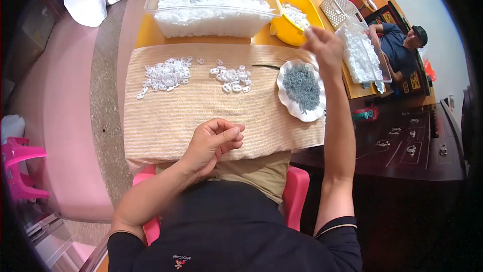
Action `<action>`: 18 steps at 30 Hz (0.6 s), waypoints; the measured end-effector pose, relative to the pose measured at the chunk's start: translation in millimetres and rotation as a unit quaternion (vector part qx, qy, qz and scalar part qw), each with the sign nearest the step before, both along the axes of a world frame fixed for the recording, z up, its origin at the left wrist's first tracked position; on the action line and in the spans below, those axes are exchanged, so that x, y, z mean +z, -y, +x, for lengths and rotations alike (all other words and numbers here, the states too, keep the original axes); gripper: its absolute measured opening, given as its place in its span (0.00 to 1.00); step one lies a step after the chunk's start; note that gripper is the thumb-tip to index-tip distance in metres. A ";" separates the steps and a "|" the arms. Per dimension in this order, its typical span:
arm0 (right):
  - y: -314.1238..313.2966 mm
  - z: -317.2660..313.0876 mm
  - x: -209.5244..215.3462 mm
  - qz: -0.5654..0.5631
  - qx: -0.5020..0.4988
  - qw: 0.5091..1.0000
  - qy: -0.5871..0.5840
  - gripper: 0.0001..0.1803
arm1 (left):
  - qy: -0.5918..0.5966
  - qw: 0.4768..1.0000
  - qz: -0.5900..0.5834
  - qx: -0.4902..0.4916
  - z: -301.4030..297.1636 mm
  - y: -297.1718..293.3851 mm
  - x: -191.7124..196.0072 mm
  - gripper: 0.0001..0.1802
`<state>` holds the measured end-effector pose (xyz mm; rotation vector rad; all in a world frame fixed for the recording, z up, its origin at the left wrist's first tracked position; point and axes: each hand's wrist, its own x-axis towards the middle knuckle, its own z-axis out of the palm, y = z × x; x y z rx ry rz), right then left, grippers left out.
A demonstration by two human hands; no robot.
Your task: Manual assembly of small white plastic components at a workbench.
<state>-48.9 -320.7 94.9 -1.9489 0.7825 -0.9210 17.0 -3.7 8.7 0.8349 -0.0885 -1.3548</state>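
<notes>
My left hand (216, 141) hovers over the near edge of the striped cloth (176, 121). Its fingers curl in and the thumb presses against the index finger; anything between them is too small to make out. Raised at the right, my right hand (324, 48) is smeared by motion beside the rim of a yellow basin (314, 13) with white pieces in it. On the cloth lie a larger pile of small white two-holed plastic pieces (168, 75) and a smaller pile (233, 77). A white scalloped dish (286, 102) holds many small grey screw-like pieces (302, 88).
A clear bin (201, 25) heaped with white pieces stands at the far side. Farther right are a white basket (338, 8), another clear container (359, 56) of white pieces and a seated person (397, 46). A pink stool (22, 166) stands at left; a thin dark stick (265, 65) lies near the dish.
</notes>
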 end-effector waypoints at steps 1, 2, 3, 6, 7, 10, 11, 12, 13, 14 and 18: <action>20.7 7.7 0.8 -0.045 -0.046 0.998 0.005 0.15 | 0.001 1.000 0.000 -0.004 0.3 1.7 -0.6 0.05; 41.3 12.8 -3.3 -0.087 -0.091 0.992 0.010 0.16 | 0.003 1.000 -0.002 -0.004 0.5 3.1 -0.7 0.05; 52.1 17.2 -5.2 -0.172 -0.117 0.978 -0.012 0.17 | 0.002 1.000 0.001 -0.003 0.7 3.3 -1.2 0.05; 36.1 14.6 -18.0 -0.135 -0.058 0.987 -0.066 0.18 | 0.000 1.000 0.003 0.006 2.3 2.4 -1.7 0.05; 23.9 16.2 -28.7 -0.111 -0.007 0.991 -0.074 0.15 | 0.000 1.000 -0.002 0.006 2.7 1.7 -1.1 0.06; -30.9 11.2 -45.3 -0.118 0.201 0.968 -0.086 0.11 | 0.007 1.000 -0.004 -0.002 1.5 0.7 1.1 0.06; -46.7 12.6 -49.3 -0.157 0.229 0.953 -0.123 0.10 | 0.007 1.000 -0.001 0.000 1.5 -1.1 -0.3 0.06; -64.1 12.8 -49.0 -0.130 0.235 0.950 -0.158 0.10 | 0.002 1.000 0.003 -0.007 1.6 -2.1 -1.6 0.06; -75.9 14.0 -47.9 -0.104 0.241 0.946 -0.193 0.11 | -0.003 1.000 0.008 -0.014 1.7 -3.2 -2.8 0.07; -78.9 15.2 -54.7 -0.125 0.251 0.941 -0.190 0.12 | -0.002 1.000 0.007 -0.015 0.8 -2.6 -3.4 0.07; -90.2 13.7 -59.6 -0.175 0.226 0.934 -0.213 0.11 | 0.002 1.000 -0.004 -0.003 -1.8 -0.2 -5.5 0.07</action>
